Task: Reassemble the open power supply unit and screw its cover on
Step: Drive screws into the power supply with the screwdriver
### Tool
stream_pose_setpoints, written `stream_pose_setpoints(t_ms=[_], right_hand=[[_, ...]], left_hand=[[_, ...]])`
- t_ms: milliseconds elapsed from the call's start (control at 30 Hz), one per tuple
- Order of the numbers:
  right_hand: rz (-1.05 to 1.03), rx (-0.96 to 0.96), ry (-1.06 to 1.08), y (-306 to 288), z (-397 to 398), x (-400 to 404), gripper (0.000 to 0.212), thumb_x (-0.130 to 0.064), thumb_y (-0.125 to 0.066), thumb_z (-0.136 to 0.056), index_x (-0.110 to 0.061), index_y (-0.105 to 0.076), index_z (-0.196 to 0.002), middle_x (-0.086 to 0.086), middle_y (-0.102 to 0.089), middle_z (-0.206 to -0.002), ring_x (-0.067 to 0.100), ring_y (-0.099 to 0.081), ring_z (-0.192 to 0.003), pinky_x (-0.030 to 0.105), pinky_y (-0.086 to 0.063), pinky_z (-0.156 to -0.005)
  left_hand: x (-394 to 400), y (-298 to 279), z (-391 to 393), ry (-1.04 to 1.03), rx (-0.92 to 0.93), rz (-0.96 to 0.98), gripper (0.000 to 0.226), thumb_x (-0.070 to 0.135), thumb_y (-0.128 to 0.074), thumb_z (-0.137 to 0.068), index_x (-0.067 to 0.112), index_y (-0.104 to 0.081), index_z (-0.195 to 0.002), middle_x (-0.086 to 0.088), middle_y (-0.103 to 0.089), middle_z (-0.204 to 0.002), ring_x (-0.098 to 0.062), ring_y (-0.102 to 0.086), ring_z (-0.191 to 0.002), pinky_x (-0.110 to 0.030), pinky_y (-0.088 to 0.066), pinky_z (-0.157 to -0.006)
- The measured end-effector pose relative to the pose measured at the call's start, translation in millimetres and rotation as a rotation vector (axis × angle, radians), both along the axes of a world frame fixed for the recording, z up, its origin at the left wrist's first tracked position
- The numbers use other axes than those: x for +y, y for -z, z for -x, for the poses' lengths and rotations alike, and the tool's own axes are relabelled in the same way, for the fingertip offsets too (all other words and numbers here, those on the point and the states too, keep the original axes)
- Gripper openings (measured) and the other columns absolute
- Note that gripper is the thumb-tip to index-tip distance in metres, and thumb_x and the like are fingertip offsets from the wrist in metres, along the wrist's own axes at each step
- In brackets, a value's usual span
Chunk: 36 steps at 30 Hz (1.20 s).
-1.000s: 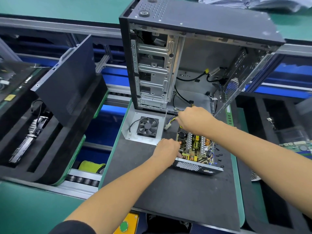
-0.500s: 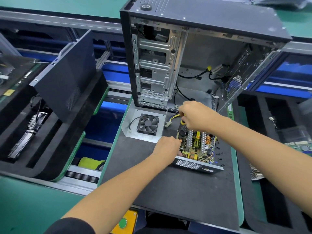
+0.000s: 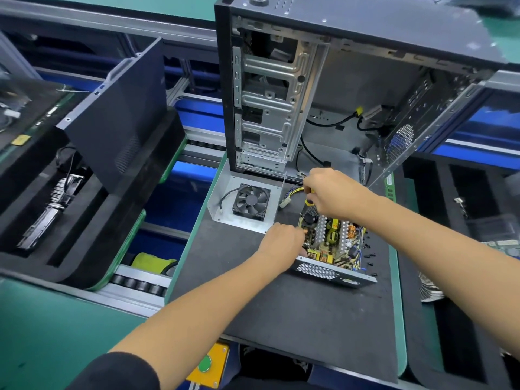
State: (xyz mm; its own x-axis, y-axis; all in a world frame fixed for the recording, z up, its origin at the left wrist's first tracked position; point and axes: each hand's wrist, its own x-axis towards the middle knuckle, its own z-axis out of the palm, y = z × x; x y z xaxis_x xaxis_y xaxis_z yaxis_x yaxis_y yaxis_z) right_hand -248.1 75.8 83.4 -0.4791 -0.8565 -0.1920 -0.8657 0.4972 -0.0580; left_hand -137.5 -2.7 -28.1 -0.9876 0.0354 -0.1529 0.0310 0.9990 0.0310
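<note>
The open power supply unit (image 3: pixel 332 249) lies on the black mat (image 3: pixel 295 319), its circuit board bare, with a perforated black front wall. Its grey cover (image 3: pixel 225 198), carrying a black fan (image 3: pixel 251 202), lies flat just left of it. My right hand (image 3: pixel 334 192) grips a yellow-and-black screwdriver (image 3: pixel 309 199) held upright over the unit's far left corner. My left hand (image 3: pixel 284 243) rests curled against the unit's left edge, with the fingertips hidden. Small black screws (image 3: pixel 367 256) are scattered on the mat right of the unit.
An open computer case (image 3: pixel 323 94) stands upright right behind the unit, cables hanging inside. A dark side panel (image 3: pixel 118 114) leans in a foam tray (image 3: pixel 56 220) at left. More foam trays (image 3: pixel 464 220) sit at right. A yellow button box (image 3: pixel 208 364) is at the near edge.
My right hand has drawn slightly back toward me with the screwdriver over the unit's far corner. My left hand stays at the unit's left edge.
</note>
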Motion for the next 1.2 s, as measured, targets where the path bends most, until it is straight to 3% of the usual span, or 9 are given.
stream_pose_setpoints(t_ms=[100,233,400,500,667,800,900,1067,1200], right_hand=[[0.021,-0.013,0.012,-1.5,0.5,3.7,0.014,-0.014,-0.053,-0.094,-0.004,-0.062,-0.090,0.009,-0.054,-0.096,0.027,-0.056,-0.086,0.039,-0.048,-0.075],[0.051,-0.024,0.029,-1.8,3.1,8.1,0.011,-0.014,-0.053,-0.094,-0.007,-0.061,-0.092,0.006,-0.053,-0.096,0.025,-0.054,-0.086,0.035,-0.046,-0.073],[0.071,-0.046,0.060,-3.0,4.0,8.0,0.010,-0.015,-0.054,-0.094,-0.010,-0.062,-0.095,0.005,-0.054,-0.099,0.025,-0.054,-0.090,0.038,-0.048,-0.078],[0.088,-0.052,0.065,-6.3,2.3,8.8,0.010,-0.016,-0.054,-0.094,-0.010,-0.063,-0.095,0.005,-0.054,-0.100,0.024,-0.055,-0.091,0.038,-0.048,-0.079],[0.219,-0.070,0.110,-25.2,9.5,9.9,0.010,-0.011,-0.056,-0.090,-0.010,-0.066,-0.090,0.002,-0.057,-0.095,0.022,-0.053,-0.088,0.039,-0.048,-0.080],[0.322,-0.159,0.176,-41.0,18.5,13.8,0.011,-0.007,-0.057,-0.088,-0.011,-0.065,-0.082,-0.004,-0.055,-0.083,0.015,-0.051,-0.079,0.029,-0.039,-0.067],[0.347,-0.211,0.183,-44.0,17.7,18.0,0.011,-0.007,-0.058,-0.088,-0.011,-0.064,-0.080,-0.012,-0.052,-0.078,0.004,-0.048,-0.072,0.022,-0.033,-0.058],[0.344,-0.228,0.183,-42.3,15.3,22.8,0.010,-0.008,-0.058,-0.089,-0.011,-0.064,-0.081,-0.012,-0.052,-0.078,0.003,-0.047,-0.069,0.025,-0.033,-0.060],[0.344,-0.238,0.188,-43.2,14.1,24.3,0.010,-0.008,-0.058,-0.089,-0.011,-0.064,-0.082,-0.008,-0.055,-0.080,0.002,-0.047,-0.068,0.023,-0.034,-0.057]], left_hand=[[-0.8,1.7,-3.9,-0.018,0.018,-0.071,0.044,0.045,-0.056,-0.092,0.003,-0.049,-0.104,-0.012,-0.069,-0.096,-0.030,-0.066,-0.087,-0.029,-0.033,-0.066],[-1.4,0.8,-7.6,-0.111,-0.027,-0.316,0.039,0.035,-0.063,-0.090,0.002,-0.048,-0.105,-0.017,-0.065,-0.101,-0.033,-0.061,-0.094,-0.030,-0.035,-0.062],[-2.3,-0.1,-10.3,-0.188,-0.037,-0.472,0.027,0.027,-0.060,-0.094,0.003,-0.047,-0.100,-0.020,-0.063,-0.097,-0.036,-0.060,-0.090,-0.032,-0.032,-0.060],[-0.8,-1.0,-10.4,-0.258,0.043,-0.522,0.016,0.019,-0.050,-0.099,0.003,-0.048,-0.098,-0.020,-0.063,-0.093,-0.038,-0.061,-0.087,-0.034,-0.033,-0.060],[1.8,-9.5,-9.3,-0.419,0.261,-0.573,0.017,0.020,-0.050,-0.098,0.004,-0.052,-0.104,-0.018,-0.065,-0.090,-0.039,-0.060,-0.082,-0.035,-0.034,-0.060],[3.3,-16.5,-4.6,-0.512,0.253,-0.710,0.031,0.024,-0.054,-0.097,0.003,-0.053,-0.120,-0.013,-0.068,-0.096,-0.031,-0.061,-0.091,-0.041,-0.048,-0.075],[3.4,-18.6,-1.5,-0.612,0.236,-0.863,0.035,0.025,-0.057,-0.096,0.006,-0.055,-0.125,-0.008,-0.069,-0.092,-0.024,-0.063,-0.088,-0.039,-0.050,-0.081],[2.1,-18.4,0.3,-0.651,0.234,-0.950,0.025,0.020,-0.056,-0.096,0.007,-0.058,-0.117,-0.007,-0.069,-0.091,-0.024,-0.067,-0.084,-0.040,-0.053,-0.081],[3.0,-18.0,-0.3,-0.616,0.244,-0.956,0.010,0.016,-0.055,-0.096,0.010,-0.064,-0.098,-0.004,-0.067,-0.077,-0.023,-0.067,-0.073,-0.039,-0.053,-0.073]])
